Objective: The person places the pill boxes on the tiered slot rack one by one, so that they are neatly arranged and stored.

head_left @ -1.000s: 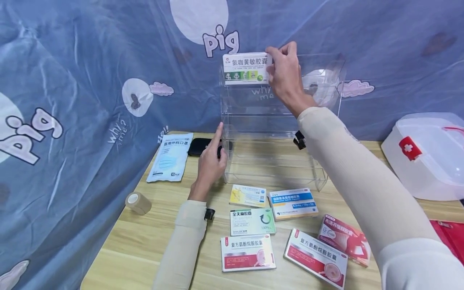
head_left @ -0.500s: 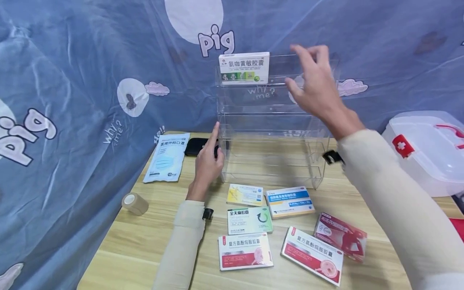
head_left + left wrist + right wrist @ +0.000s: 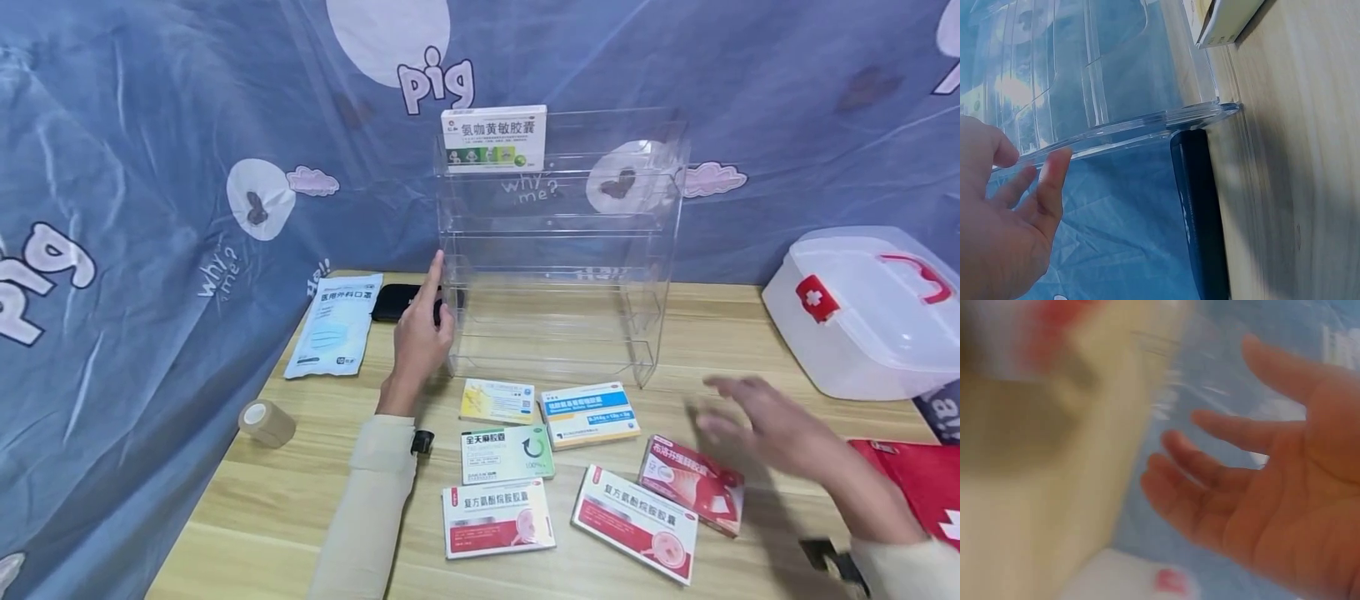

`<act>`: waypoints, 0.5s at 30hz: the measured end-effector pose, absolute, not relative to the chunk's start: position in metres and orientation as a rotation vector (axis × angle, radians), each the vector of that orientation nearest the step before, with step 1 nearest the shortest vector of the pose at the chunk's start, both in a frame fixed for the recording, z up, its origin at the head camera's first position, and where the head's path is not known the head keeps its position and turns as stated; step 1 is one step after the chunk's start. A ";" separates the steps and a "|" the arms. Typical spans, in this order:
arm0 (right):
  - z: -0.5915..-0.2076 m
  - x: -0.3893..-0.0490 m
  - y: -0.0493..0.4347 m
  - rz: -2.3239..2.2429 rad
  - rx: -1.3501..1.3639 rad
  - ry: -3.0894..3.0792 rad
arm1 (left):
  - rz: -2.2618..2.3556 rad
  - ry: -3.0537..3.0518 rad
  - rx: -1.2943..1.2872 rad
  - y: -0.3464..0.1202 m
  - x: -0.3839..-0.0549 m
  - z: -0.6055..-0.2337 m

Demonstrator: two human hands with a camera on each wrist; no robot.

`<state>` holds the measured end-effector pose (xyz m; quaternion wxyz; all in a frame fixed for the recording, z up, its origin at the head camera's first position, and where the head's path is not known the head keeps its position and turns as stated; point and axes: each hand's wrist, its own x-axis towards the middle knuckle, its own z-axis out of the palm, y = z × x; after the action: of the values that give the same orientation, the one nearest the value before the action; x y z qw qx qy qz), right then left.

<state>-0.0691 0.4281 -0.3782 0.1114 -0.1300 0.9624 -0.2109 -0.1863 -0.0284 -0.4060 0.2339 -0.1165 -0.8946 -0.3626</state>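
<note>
My left hand [image 3: 422, 337] rests against the left side of a clear tiered acrylic rack [image 3: 551, 365], index finger straight along its edge. In the left wrist view the fingertips [image 3: 1055, 164] touch the rack's side panel. A white and green medicine box [image 3: 495, 140] stands at the left of the rack's top tier. My right hand [image 3: 772, 425], blurred and holding nothing, hovers with spread fingers over the table, just right of a pink-red medicine box [image 3: 693, 483]. Beside that box lies a white and red medicine box [image 3: 636, 525], tilted on the wood.
More medicine boxes lie before the rack: yellow [image 3: 497, 402], blue and white [image 3: 590, 414], green [image 3: 507, 454], another red and white [image 3: 498, 518]. Left are a mask packet [image 3: 333, 327], a tape roll [image 3: 267, 423] and a black case [image 3: 393, 302]. Right are a first-aid box [image 3: 862, 312] and red pouch [image 3: 911, 479].
The right hand has let go of the white and green box on the top tier and moved down and right to above the table. The left hand stays at the rack's side.
</note>
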 end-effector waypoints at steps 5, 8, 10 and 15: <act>-0.417 -0.027 0.442 -0.570 -0.215 2.741 | -0.998 -2.466 -0.319 -0.026 -0.187 -0.405; -0.431 -0.010 0.441 -0.574 -0.185 2.735 | -0.999 -2.457 -0.301 -0.026 -0.187 -0.405; -0.438 0.000 0.439 -0.582 -0.160 2.749 | -1.000 -2.453 -0.299 -0.026 -0.186 -0.405; -0.447 0.014 0.431 -0.622 -0.085 2.796 | -1.002 -2.469 -0.296 -0.026 -0.185 -0.406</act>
<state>0.0136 0.4312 -0.4471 0.1377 -0.0295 0.9664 -0.2152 -0.1847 -0.0260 -0.4060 0.2284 -0.1075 -0.8966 -0.3639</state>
